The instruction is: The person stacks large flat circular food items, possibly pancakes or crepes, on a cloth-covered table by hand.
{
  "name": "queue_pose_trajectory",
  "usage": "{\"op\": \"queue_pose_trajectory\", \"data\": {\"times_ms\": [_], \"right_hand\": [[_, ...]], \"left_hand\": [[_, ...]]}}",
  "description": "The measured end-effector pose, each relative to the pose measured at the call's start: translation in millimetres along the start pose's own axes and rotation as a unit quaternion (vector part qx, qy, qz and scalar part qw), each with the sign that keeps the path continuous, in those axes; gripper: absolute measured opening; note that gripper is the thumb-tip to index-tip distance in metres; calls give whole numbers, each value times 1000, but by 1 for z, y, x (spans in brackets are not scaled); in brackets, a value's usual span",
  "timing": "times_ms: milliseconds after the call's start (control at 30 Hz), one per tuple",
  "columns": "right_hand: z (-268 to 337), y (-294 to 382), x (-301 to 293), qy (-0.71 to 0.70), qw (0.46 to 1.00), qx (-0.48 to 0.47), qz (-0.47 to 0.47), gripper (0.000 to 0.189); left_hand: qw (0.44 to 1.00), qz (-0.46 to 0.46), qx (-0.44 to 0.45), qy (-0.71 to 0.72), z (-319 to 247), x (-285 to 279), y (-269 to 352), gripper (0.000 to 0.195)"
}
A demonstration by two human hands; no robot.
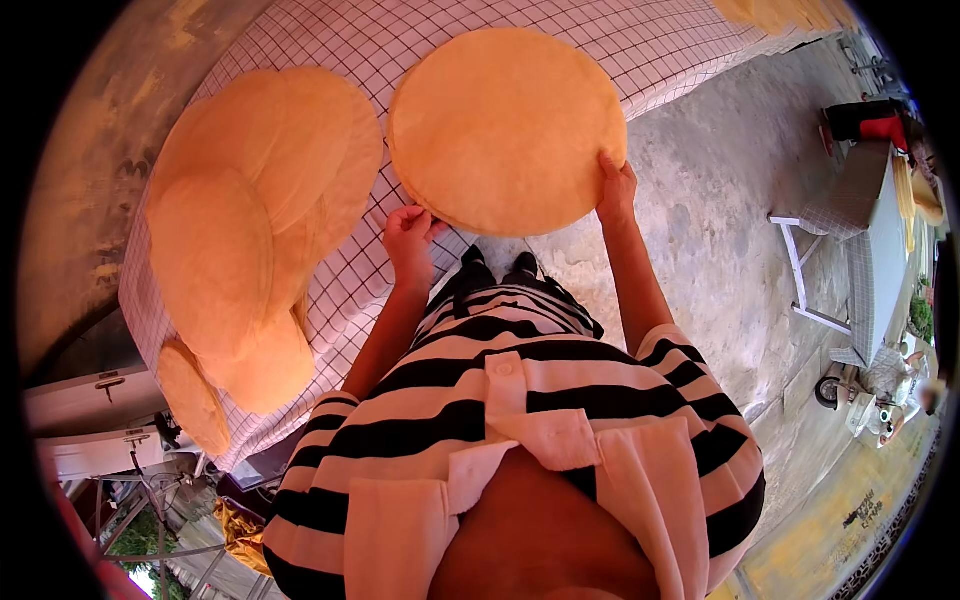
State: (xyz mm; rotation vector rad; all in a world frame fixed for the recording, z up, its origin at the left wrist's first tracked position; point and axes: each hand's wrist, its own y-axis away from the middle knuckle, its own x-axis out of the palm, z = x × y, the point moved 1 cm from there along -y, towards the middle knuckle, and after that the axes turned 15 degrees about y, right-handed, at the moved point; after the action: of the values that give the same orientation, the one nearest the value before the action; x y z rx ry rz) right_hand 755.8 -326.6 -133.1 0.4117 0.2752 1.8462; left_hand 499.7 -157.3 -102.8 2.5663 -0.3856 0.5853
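Observation:
A stack of thin, round, tan flat sheets [506,127], material uncertain, lies before me, partly over the edge of a table with a checked cloth [352,277]. My right hand [618,187] grips the stack's right rim, thumb on top and fingers underneath. At the lower left rim is my left hand [411,232], thumb and fingertips close together by the edge; whether they pinch a sheet cannot be told. More round tan sheets [214,255] overlap in a loose pile on the left of the cloth, and one small stack [193,397] leans out at the table's near left corner.
Further sheets [780,11] lie at the cloth's far right. Concrete floor [697,187] stretches to the right, with another cloth-covered table [877,247], a person in dark and red clothes [870,124], and a person by a scooter [892,405]. A wall stands at left.

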Motion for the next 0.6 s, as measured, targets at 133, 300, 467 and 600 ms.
{"op": "queue_pose_trajectory", "data": {"times_ms": [133,300,467,600], "right_hand": [[1,23,7,-7,1000,-4,-26,29],[-7,58,12,-19,999,-4,-49,26],[-12,72,9,-44,998,33,-12,31],[-6,41,-1,-37,998,49,23,38]], "left_hand": [[997,12,-56,52,12,-1,18,14],[987,-49,-110,105,5,-13,16,15],[988,-46,-134,56,-11,-5,15,19],[993,-92,-61,-37,5,-11,10,18]]}}
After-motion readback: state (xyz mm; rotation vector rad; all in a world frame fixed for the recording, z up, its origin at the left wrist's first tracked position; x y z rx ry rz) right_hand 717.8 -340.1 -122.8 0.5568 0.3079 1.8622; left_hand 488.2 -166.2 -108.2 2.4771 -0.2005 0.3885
